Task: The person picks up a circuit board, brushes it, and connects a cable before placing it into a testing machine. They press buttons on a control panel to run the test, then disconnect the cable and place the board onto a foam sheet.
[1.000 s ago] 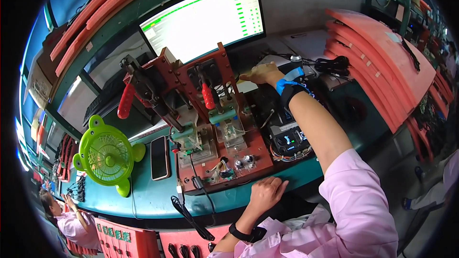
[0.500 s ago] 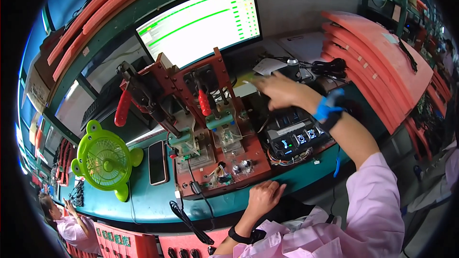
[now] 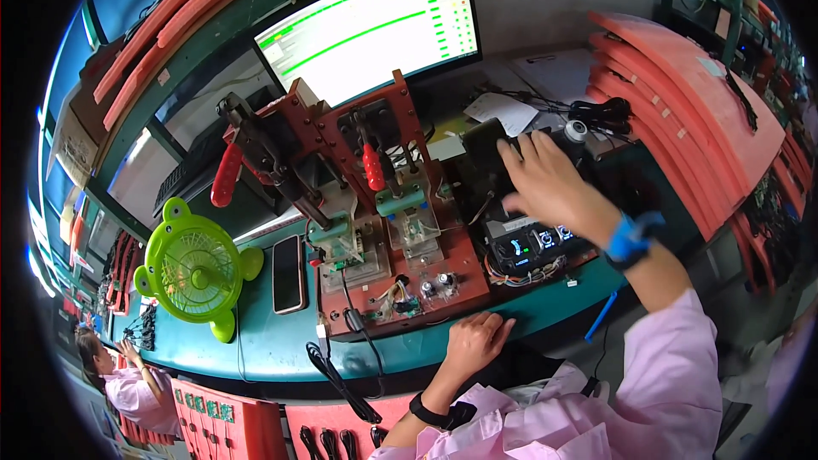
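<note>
My left hand [image 3: 477, 342] rests at the front edge of the green bench, its fingers curled in and nothing visible in them. Just beyond it stands a red test fixture [image 3: 460, 284] with two toggle clamps, each with a red handle [image 3: 372, 168], above clear plates and small circuit boards. My right hand [image 3: 550, 175] is over a black control box [image 3: 530, 249] with lit knobs. Its fingers are spread and the thumb stands apart. The fingertips are beside a dark block [image 3: 482, 143]; whether they touch it, I cannot tell.
Left of the fixture are a phone [image 3: 289, 274] and a green frog-shaped fan [image 3: 194, 273]. A monitor [image 3: 366, 30] is behind. Red foam sheets [image 3: 673, 111] are stacked at the right, near coiled black cables [image 3: 599, 112]. A co-worker [image 3: 128, 379] sits at the far left.
My right hand has moved right and slightly down, and its fingers now show spread beside the dark block. My left hand keeps its place at the bench edge. The view has shifted a little.
</note>
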Available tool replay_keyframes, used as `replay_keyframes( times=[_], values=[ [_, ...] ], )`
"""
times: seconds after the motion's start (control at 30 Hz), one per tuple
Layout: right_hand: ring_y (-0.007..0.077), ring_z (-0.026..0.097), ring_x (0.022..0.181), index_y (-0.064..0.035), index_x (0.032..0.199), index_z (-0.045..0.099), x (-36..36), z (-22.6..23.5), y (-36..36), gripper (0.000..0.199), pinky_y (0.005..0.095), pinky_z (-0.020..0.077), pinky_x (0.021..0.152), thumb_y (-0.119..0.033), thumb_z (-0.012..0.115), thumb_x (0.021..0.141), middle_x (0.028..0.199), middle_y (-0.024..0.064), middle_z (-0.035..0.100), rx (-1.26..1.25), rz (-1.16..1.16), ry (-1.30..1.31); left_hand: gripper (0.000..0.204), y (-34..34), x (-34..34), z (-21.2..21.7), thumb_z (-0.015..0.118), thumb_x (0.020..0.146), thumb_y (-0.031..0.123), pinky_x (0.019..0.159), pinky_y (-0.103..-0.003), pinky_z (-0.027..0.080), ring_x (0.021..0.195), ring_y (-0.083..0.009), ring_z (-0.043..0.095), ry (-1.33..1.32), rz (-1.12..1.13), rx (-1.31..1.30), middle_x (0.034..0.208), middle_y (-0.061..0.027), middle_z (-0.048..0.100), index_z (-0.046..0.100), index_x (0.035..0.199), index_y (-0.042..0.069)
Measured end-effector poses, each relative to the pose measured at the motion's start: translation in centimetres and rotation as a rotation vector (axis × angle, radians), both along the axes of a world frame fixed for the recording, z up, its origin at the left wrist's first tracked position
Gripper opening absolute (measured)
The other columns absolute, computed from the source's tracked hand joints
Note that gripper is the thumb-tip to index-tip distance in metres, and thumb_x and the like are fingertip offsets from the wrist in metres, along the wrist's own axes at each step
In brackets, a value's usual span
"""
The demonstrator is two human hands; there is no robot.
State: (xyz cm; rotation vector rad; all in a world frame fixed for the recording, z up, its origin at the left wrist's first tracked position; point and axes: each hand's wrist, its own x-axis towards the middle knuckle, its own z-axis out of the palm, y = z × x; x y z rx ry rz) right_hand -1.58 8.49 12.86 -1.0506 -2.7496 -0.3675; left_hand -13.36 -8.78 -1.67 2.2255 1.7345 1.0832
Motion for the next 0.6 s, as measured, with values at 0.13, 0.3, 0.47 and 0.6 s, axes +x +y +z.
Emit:
replay_keyframes(
  times=[0.13, 0.3, 0.47, 0.6],
  values=[
    [0.0433, 0.025, 0.119, 0.0074, 0.124, 0.026, 3.1, -1.1, -1.3, 0.078, 0.0427, 0.0225, 0.099, -0.039, 0.061, 0.071, 0.124, 0.0345, 0.026, 0.125, 0.090, 0.023, 0.029, 0.9, 0.8, 0.3, 0.061, 0.074, 0.020, 0.042, -0.035, 0.037, 0.047, -0.0267, 0.049, -0.001, -0.027, 0.012, 0.052, -0.0082, 0.047, 0.046, 0.055, 0.004],
    [0.0437, 0.029, 0.118, -0.0036, 0.125, 0.036, -1.3, 1.0, 8.2, 0.071, 0.0470, 0.0213, 0.099, -0.050, 0.052, 0.074, 0.127, 0.0271, 0.032, -0.321, -0.021, 0.050, 0.029, 0.7, 1.3, 0.5, 0.061, 0.074, 0.020, 0.042, -0.035, 0.038, 0.047, -0.0269, 0.050, -0.011, -0.052, 0.001, 0.052, -0.0085, 0.047, 0.046, 0.056, 0.004],
    [0.0305, 0.050, 0.104, -0.0099, 0.098, 0.061, -9.0, -0.9, 11.1, 0.040, 0.0480, 0.0283, 0.092, -0.042, 0.050, 0.077, 0.104, 0.0131, 0.058, -0.274, -0.252, -0.007, 0.029, 0.7, 1.1, 0.4, 0.061, 0.074, 0.019, 0.042, -0.035, 0.037, 0.047, -0.0270, 0.050, -0.047, -0.028, 0.005, 0.053, -0.0088, 0.048, 0.046, 0.056, 0.003],
    [0.0244, 0.055, 0.095, -0.0113, 0.084, 0.065, -8.9, -1.8, 11.6, 0.030, 0.0458, 0.0357, 0.084, -0.036, 0.049, 0.078, 0.087, 0.0094, 0.062, -0.123, -0.118, 0.247, 0.028, 0.9, 0.9, 0.5, 0.061, 0.074, 0.019, 0.042, -0.035, 0.037, 0.047, -0.0272, 0.050, -0.049, -0.035, 0.002, 0.052, -0.0088, 0.047, 0.047, 0.056, 0.003]
  ],
)
